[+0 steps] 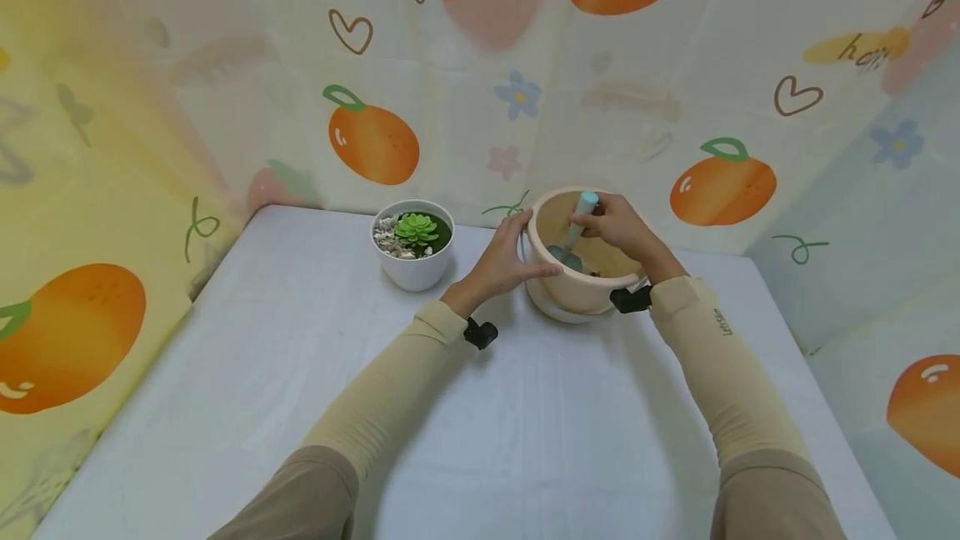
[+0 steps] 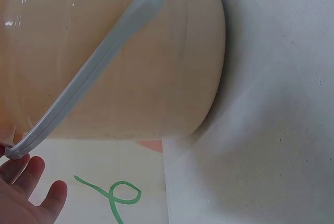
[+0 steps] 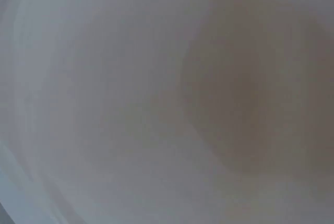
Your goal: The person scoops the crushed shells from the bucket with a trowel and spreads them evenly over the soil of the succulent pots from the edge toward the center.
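plainly, the bucket (image 1: 558, 288) holds a trowel's blade (image 1: 562, 257), the pot (image 1: 412, 272) a succulent (image 1: 416, 228).

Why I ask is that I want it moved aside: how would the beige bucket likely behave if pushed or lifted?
The bucket would probably slide rather than tip, as it looks squat and broad. Its glossy wall may feel slippery. The handle, lying slantwise across that wall, could swing during lifting.
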Action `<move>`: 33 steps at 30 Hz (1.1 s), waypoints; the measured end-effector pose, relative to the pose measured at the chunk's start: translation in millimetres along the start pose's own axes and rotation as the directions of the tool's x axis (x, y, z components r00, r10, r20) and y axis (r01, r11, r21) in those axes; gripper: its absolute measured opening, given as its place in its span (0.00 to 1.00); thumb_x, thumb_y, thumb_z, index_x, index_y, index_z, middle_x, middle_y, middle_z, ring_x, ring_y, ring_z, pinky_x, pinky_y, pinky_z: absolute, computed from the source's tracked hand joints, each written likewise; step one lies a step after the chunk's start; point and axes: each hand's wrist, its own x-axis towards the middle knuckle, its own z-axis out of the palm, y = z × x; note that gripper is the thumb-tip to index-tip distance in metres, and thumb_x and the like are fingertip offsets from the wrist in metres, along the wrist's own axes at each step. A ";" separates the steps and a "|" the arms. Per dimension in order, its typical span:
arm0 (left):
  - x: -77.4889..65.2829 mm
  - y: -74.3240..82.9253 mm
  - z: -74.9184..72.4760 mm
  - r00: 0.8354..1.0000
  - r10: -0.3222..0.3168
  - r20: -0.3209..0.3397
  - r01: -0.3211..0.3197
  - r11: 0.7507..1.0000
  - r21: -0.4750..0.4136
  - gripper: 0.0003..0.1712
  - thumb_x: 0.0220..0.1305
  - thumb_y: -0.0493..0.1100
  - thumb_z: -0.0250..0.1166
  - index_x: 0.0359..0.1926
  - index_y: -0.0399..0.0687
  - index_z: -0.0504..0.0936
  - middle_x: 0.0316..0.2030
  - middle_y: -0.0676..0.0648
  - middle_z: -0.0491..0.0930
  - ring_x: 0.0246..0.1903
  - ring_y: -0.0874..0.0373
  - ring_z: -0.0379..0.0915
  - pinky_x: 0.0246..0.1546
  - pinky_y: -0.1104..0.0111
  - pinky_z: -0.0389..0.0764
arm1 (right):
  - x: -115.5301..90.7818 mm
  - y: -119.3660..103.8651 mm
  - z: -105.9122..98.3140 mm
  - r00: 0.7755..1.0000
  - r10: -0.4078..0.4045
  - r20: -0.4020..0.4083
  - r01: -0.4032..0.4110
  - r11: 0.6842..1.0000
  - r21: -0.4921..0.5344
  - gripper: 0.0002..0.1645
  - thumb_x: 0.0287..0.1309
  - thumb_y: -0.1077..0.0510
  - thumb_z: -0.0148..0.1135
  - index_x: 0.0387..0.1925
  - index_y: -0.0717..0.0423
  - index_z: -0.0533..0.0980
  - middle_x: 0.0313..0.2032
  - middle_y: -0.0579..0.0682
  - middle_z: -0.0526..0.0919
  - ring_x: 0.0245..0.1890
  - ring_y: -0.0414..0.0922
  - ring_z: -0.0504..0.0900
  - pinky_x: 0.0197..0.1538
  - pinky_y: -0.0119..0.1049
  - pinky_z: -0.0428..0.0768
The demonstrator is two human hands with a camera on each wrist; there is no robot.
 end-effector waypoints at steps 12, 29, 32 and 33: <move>-0.4 -2.0 5.2 1.000 0.004 -0.021 -0.005 0.999 -0.033 0.63 0.48 0.59 0.77 0.75 0.44 0.50 0.74 0.43 0.52 0.74 0.50 0.50 0.73 0.55 0.58 | 4.0 4.6 1.1 0.979 0.190 -0.076 -0.179 0.975 0.129 0.24 0.68 0.54 0.57 0.52 0.72 0.70 0.38 0.54 0.78 0.31 0.38 0.82 0.46 0.38 0.85; 3.5 3.7 -4.6 1.000 0.004 0.000 -0.004 0.999 -0.043 0.62 0.47 0.59 0.77 0.75 0.43 0.52 0.73 0.43 0.55 0.74 0.50 0.51 0.73 0.56 0.58 | 3.0 -6.9 -2.8 0.964 0.258 -0.058 -0.235 0.936 0.260 0.14 0.66 0.62 0.57 0.46 0.70 0.70 0.32 0.47 0.77 0.27 0.38 0.82 0.38 0.32 0.85; 2.5 6.0 -5.8 1.000 0.009 0.024 -0.008 0.999 -0.045 0.63 0.47 0.60 0.77 0.75 0.43 0.51 0.73 0.42 0.55 0.73 0.50 0.52 0.73 0.57 0.59 | -0.3 -9.6 -3.8 0.947 0.314 -0.075 -0.279 0.913 0.296 0.09 0.66 0.62 0.56 0.41 0.65 0.69 0.31 0.46 0.76 0.26 0.38 0.81 0.36 0.31 0.84; 1.7 6.8 -7.4 1.000 0.009 0.020 -0.008 0.999 -0.048 0.63 0.47 0.59 0.77 0.75 0.42 0.52 0.73 0.42 0.56 0.73 0.50 0.52 0.73 0.57 0.59 | -0.6 -10.9 -3.9 0.945 0.320 -0.075 -0.283 0.908 0.310 0.08 0.66 0.62 0.56 0.40 0.64 0.69 0.30 0.46 0.76 0.26 0.38 0.82 0.36 0.31 0.85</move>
